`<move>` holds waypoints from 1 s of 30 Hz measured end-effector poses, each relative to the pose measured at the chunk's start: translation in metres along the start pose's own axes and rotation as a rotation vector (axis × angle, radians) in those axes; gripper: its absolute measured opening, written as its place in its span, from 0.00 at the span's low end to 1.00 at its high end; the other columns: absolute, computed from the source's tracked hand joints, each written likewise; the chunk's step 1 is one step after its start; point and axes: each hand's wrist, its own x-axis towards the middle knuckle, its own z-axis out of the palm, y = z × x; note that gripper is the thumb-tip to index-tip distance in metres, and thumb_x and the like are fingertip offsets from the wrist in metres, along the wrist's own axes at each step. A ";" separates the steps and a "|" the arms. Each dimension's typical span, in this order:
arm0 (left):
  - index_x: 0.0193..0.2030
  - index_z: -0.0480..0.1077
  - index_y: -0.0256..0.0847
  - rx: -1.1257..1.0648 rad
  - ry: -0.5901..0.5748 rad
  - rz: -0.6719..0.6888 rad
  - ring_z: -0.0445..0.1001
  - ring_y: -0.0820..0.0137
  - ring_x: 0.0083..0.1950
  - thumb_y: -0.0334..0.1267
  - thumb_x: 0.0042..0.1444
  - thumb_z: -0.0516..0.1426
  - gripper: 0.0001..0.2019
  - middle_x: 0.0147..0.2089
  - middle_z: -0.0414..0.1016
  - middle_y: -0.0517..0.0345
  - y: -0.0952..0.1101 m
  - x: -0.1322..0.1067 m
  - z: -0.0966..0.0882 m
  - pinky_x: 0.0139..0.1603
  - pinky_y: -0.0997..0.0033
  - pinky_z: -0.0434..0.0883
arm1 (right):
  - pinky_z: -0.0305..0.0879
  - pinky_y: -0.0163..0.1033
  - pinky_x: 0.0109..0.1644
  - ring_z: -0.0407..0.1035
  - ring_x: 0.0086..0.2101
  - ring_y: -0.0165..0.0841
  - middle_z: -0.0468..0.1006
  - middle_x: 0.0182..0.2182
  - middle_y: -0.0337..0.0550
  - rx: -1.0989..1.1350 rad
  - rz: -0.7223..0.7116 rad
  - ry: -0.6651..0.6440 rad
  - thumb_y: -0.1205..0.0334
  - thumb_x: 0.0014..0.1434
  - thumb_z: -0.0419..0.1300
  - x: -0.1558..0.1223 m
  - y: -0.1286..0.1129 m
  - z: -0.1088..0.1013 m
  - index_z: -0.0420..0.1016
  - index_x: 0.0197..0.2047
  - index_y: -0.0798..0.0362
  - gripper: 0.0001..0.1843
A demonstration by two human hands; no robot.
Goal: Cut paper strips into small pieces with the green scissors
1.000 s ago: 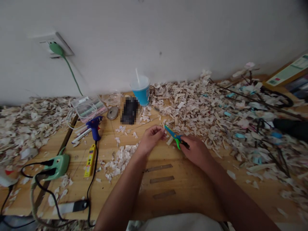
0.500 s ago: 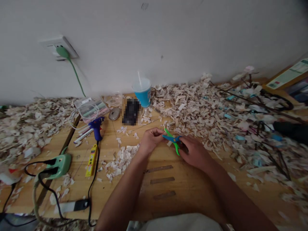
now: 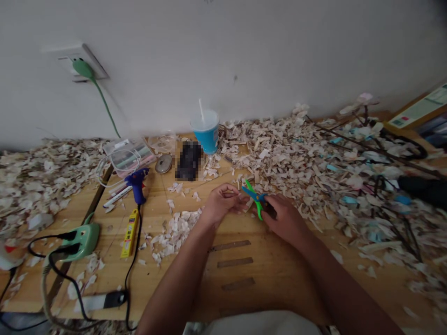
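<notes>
Scissors point(image 3: 257, 197), initially closed, apparently open

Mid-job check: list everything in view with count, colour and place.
Wall: one, grey, back
Table: one, brown, foreground
Outlet: one, white, on wall
Plug: one, green, in outlet
Scraps: countless, pale, across table
Cup: one, blue, near wall
Pixelated object: one, black, beside cup
Disc: one, grey, left of that
Box: one, clear, beside disc
Glue gun: one, blue, near box
Pens: several, mixed, beside glue gun
Packet: one, yellow, below glue gun
Power strip: one, green, left
Cords: several, black and white, left
Flat tool: one, white-black, lower left
Branches: several, brown, right
Carton: one, yellow-green, right edge
Scissors: one, green and blue, centre
Left hand: one, bare, left of scissors
Right hand: one, bare, holding scissors
</notes>
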 end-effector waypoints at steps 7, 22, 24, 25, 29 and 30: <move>0.27 0.67 0.36 -0.079 -0.035 0.012 0.77 0.73 0.30 0.40 0.36 0.72 0.19 0.36 0.79 0.56 -0.009 0.000 0.003 0.28 0.74 0.73 | 0.63 0.43 0.40 0.68 0.37 0.41 0.75 0.34 0.47 0.003 0.023 -0.006 0.62 0.58 0.55 0.000 0.001 0.001 0.71 0.39 0.51 0.07; 0.31 0.73 0.32 -0.335 -0.033 -0.074 0.76 0.74 0.30 0.34 0.39 0.72 0.15 0.29 0.78 0.57 -0.011 0.002 0.002 0.38 0.74 0.72 | 0.62 0.41 0.39 0.68 0.36 0.40 0.76 0.33 0.47 0.018 0.038 0.012 0.61 0.59 0.56 0.002 0.005 0.002 0.71 0.38 0.52 0.05; 0.32 0.73 0.32 -0.346 -0.033 -0.067 0.76 0.75 0.29 0.34 0.41 0.71 0.15 0.29 0.77 0.58 -0.013 0.004 0.000 0.36 0.76 0.73 | 0.61 0.41 0.39 0.68 0.35 0.39 0.76 0.33 0.46 0.016 0.034 0.008 0.61 0.60 0.56 0.002 0.004 0.001 0.71 0.37 0.51 0.04; 0.32 0.73 0.33 -0.351 -0.025 -0.065 0.75 0.76 0.29 0.34 0.41 0.71 0.15 0.28 0.77 0.58 -0.014 0.005 0.000 0.36 0.77 0.73 | 0.61 0.41 0.39 0.68 0.35 0.39 0.76 0.33 0.46 0.012 0.031 0.011 0.61 0.60 0.56 0.003 0.004 0.001 0.71 0.36 0.51 0.04; 0.32 0.73 0.33 -0.382 0.045 -0.062 0.75 0.77 0.27 0.34 0.38 0.72 0.16 0.27 0.76 0.59 -0.013 0.007 0.001 0.34 0.77 0.74 | 0.60 0.40 0.39 0.68 0.35 0.39 0.75 0.33 0.46 -0.004 0.027 0.017 0.60 0.59 0.58 0.003 0.005 0.002 0.70 0.36 0.51 0.04; 0.31 0.73 0.32 -0.387 0.059 -0.057 0.74 0.77 0.27 0.34 0.38 0.72 0.16 0.27 0.76 0.59 -0.012 0.007 0.002 0.34 0.78 0.75 | 0.60 0.41 0.39 0.68 0.35 0.39 0.75 0.32 0.46 -0.004 0.028 0.014 0.60 0.59 0.58 0.003 0.005 0.002 0.70 0.36 0.51 0.04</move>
